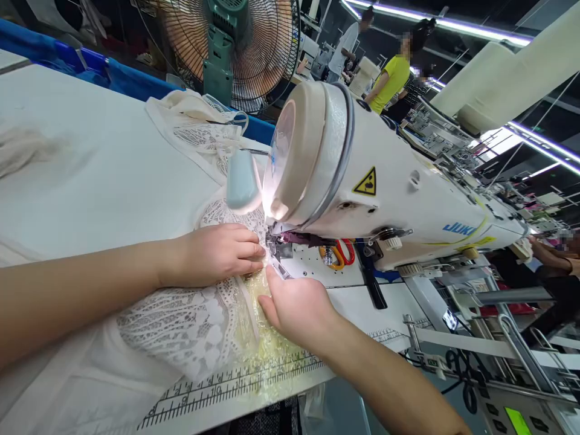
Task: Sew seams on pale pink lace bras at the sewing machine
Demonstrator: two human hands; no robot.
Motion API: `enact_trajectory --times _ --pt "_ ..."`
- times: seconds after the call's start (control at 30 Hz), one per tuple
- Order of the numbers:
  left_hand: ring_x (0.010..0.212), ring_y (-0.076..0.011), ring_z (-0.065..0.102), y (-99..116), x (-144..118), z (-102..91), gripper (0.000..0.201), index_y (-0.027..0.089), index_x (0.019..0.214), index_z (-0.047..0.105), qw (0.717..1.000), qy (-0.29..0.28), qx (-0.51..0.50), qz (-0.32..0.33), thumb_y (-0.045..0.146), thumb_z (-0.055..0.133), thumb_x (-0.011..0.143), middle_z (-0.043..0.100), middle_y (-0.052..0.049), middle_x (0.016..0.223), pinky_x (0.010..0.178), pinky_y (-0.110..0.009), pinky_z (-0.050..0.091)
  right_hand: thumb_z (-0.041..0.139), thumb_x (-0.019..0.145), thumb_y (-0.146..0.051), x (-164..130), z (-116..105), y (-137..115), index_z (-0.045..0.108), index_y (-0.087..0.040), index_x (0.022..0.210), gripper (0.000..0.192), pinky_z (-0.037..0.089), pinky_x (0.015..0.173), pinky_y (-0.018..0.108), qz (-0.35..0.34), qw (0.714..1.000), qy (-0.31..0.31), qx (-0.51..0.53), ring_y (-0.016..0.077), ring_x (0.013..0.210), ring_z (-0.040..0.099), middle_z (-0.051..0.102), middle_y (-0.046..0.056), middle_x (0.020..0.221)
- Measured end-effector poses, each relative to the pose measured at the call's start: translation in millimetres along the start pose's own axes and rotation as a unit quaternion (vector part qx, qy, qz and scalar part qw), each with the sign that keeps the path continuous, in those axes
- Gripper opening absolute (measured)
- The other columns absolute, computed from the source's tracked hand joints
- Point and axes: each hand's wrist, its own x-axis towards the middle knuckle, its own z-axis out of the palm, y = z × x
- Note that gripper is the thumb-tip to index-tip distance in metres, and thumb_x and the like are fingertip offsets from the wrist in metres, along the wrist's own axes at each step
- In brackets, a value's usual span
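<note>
From my remote view, a white lace garment piece (181,338) lies on the white sewing table (104,175), its near part spread at lower left. Its long axis runs diagonally, up and rightward, with the leading end pointing to the presser foot (273,241) of the JUKI sewing machine (399,187). My left hand (222,254) rests on the lace just left of the foot, fingers pressed together; I cannot tell whether their tips pinch a fold. My right hand (294,308) sits just below the foot over a yellowish translucent strip (272,344), thumb reaching up and forefinger apart from it; whether it grips an edge, I cannot tell. Scissors (348,252) with red and orange handles lie right of the foot.
</note>
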Motion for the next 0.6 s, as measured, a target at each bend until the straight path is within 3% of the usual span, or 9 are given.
enact_trajectory --times 0.23,0.33,0.47,0.6 --pt "0.104 -0.0241 0.061 -13.6 6.6 -8.9 0.041 0.027 0.106 0.073 0.999 -0.038 0.019 -0.022 0.021 0.034 0.095 0.071 -0.009 0.112 0.086 -0.037 0.049 0.041 0.094 -0.038 13.5 -14.5 -7.7 0.020 0.002 0.148 0.071 0.049 0.049 0.040 0.018 0.997 -0.079 0.009 0.0269 0.054 0.063 0.068 0.013 0.066" --pt "0.103 -0.0234 0.062 -23.6 5.1 -4.8 0.040 0.028 0.106 0.072 1.000 -0.025 0.004 -0.015 0.020 0.035 0.094 0.071 -0.008 0.112 0.082 -0.036 0.050 0.041 0.094 -0.039 16.0 -16.6 -9.7 0.018 0.004 0.148 0.073 0.049 0.049 0.039 0.023 0.996 -0.089 0.006 0.0267 0.054 0.063 0.068 0.013 0.065" --pt "0.111 -0.0250 0.059 -39.6 -1.2 5.8 0.042 0.030 0.110 0.071 0.999 -0.013 0.026 -0.014 0.013 0.036 0.092 0.069 -0.005 0.119 0.095 -0.041 0.044 0.040 0.094 -0.038 15.8 -16.1 -10.1 0.019 0.003 0.148 0.071 0.047 0.046 0.037 0.023 0.996 -0.088 -0.007 0.0252 0.050 0.062 0.069 0.014 0.066" --pt "0.119 -0.0251 0.054 -51.2 -2.7 13.4 0.040 0.032 0.114 0.068 0.998 -0.011 0.014 -0.066 0.013 0.044 0.089 0.067 0.000 0.123 0.107 -0.044 0.034 0.045 0.091 -0.035 16.6 -15.4 -9.8 0.025 0.002 0.147 0.070 0.045 0.043 0.038 0.024 0.996 -0.082 -0.007 0.0273 0.049 0.061 0.068 0.013 0.060"
